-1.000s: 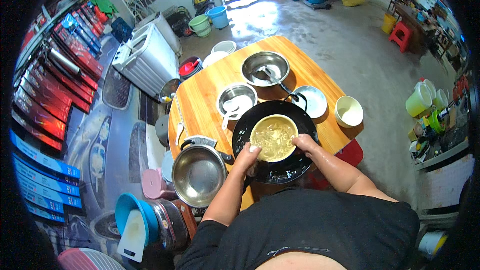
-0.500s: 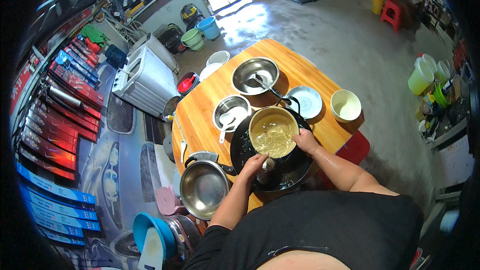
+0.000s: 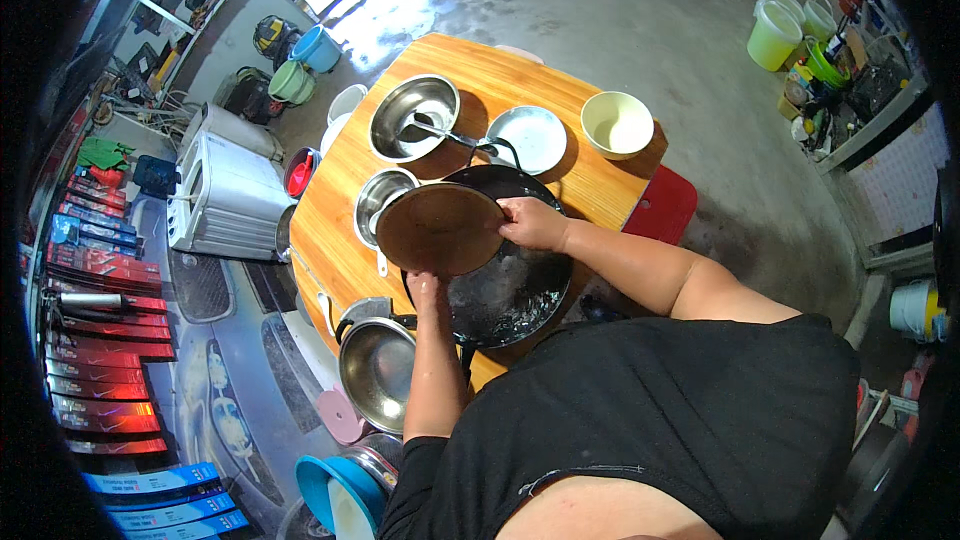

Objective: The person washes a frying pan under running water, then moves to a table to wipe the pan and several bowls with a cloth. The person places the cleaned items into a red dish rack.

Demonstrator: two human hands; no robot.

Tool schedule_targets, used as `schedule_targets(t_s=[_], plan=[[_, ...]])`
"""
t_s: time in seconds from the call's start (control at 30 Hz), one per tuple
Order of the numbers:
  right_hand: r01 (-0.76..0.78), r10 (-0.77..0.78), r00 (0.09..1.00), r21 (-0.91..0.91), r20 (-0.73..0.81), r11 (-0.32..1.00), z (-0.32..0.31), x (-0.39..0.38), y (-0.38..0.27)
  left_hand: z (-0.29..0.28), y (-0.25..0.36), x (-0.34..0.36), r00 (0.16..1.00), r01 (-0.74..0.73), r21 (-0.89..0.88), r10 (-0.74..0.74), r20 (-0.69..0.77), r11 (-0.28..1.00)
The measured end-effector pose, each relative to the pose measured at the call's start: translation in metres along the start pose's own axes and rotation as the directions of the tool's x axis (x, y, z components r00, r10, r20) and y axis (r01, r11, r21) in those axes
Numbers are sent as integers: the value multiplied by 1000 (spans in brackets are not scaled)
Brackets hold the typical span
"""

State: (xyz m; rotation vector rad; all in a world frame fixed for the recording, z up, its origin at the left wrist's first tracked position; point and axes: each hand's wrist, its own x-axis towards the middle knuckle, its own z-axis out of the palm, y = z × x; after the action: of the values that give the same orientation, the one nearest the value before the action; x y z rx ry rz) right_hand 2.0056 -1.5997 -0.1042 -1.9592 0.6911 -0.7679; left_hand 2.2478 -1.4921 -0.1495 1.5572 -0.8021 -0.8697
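Note:
My left hand (image 3: 427, 290) and my right hand (image 3: 525, 223) grip a round bowl (image 3: 437, 227) from below and from the right, tilted over a black wok (image 3: 505, 295). The bowl shows a brownish, shadowed round face; I cannot see any liquid in it. The wok holds glinting wet patches. A steel bowl (image 3: 385, 180) with a white spoon is partly hidden behind the tilted bowl. An empty steel pan (image 3: 375, 372) sits left of my left forearm.
On the wooden table (image 3: 318, 230) are a steel basin (image 3: 400, 95) with a ladle, a white dish (image 3: 526, 135) and a cream bowl (image 3: 616, 120). A red stool (image 3: 665, 205) is beside it, a washing machine (image 3: 225, 200) at left, buckets (image 3: 773, 35) at right.
The yellow bowl of liquid has been raised and tipped leftward, so its brownish face shows. My hands have moved up and left with it, and the view has turned.

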Motion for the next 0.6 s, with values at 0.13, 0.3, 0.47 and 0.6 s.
schedule_targets(t_s=[0.13, 0.3, 0.47, 0.6], plan=[[129, -152, 987, -326, -44, 936, -29, -5, 9, -19, 9, -12, 980, -126, -233, 85, -178, 964], [-202, -71, 683, -282, -727, 938, -123, -31, 91, -43, 33, -34, 762, -531, 348, 615, -203, 773], [-711, 635, 278, 291, -720, 641, -167, -73, 177, -47, 36, -51, 896, -228, 452, 368, -249, 862], [-556, 934, 358, 807, 14, 201, -160, -74, 208, -30, 43, -67, 903, 186, -4, -173, -392, 982]])
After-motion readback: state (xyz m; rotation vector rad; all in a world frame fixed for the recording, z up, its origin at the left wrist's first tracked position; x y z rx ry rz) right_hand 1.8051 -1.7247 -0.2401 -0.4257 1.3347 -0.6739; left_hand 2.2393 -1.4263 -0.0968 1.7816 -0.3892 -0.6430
